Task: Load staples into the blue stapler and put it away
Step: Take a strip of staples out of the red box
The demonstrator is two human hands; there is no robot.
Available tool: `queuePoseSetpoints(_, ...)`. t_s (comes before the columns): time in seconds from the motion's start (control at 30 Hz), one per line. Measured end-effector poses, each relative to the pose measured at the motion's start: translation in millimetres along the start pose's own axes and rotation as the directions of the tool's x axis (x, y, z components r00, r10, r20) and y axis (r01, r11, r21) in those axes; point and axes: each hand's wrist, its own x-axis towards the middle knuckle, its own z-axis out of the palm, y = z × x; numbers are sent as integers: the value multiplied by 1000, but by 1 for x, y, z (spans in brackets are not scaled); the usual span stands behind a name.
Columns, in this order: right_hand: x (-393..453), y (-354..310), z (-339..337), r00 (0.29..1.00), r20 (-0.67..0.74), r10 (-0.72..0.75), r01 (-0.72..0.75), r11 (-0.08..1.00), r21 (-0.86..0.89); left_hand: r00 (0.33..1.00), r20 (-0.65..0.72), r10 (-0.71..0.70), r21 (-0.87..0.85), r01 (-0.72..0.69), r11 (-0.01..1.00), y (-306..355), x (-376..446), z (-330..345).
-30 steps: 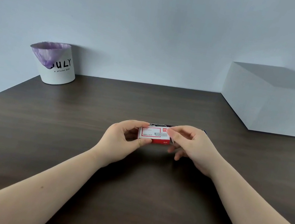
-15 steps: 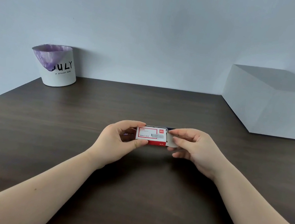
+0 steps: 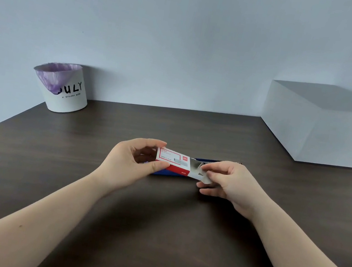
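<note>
A small red and white staple box (image 3: 172, 162) is held just above the dark table. My left hand (image 3: 132, 163) grips its left end between thumb and fingers. My right hand (image 3: 230, 181) pinches the white inner tray (image 3: 198, 172), which sticks partly out of the box's right end. The blue stapler (image 3: 168, 173) lies on the table right behind and under the box; only a blue strip below the box and a dark part behind my right hand show.
A white bin (image 3: 64, 87) with a purple liner stands at the back left of the wooden table (image 3: 152, 235). A large white box (image 3: 329, 127) sits at the back right against the wall.
My right hand has drawn away to the right, sliding the inner tray out of the staple box. My left hand has kept hold of the box's sleeve.
</note>
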Motion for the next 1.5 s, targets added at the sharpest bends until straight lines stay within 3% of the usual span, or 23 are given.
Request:
queuePoseSetpoints(0.17, -2, -4, 1, 999, 10, 34, -34, 999, -6, 1000, 16, 17, 23, -18, 1000, 16, 7, -2)
queuePoseSetpoints(0.3, -4, -5, 3, 1000, -17, -3, 1, 994, -112, 1000, -9, 10, 5, -10, 1000, 9, 5, 4)
queuePoseSetpoints(0.47, -3, -2, 2, 976, -115, -183, 121, 905, -407, 1000, -8, -26, -9, 26, 1000, -4, 2, 6)
queuePoseSetpoints(0.63, -6, -6, 3, 918, 6, -398, 313, 713, -627, 1000, 15, -6, -43, 6, 999, -3, 2, 4)
queuePoseSetpoints(0.83, -8, -9, 2, 914, 113, -390, 367, 673, -643, 1000, 10, 12, -98, -11, 995, -9, 0, 6)
queuePoseSetpoints(0.97, -7, -10, 2, 932, 208, -297, 354, 621, -699, 1000, 5, 14, -111, -13, 994, -14, 1, 9)
queuePoseSetpoints(1.5, -3, -11, 6, 952, 139, -272, 292, 676, -677, 999, 26, 21, -88, -19, 996, -24, 4, 12)
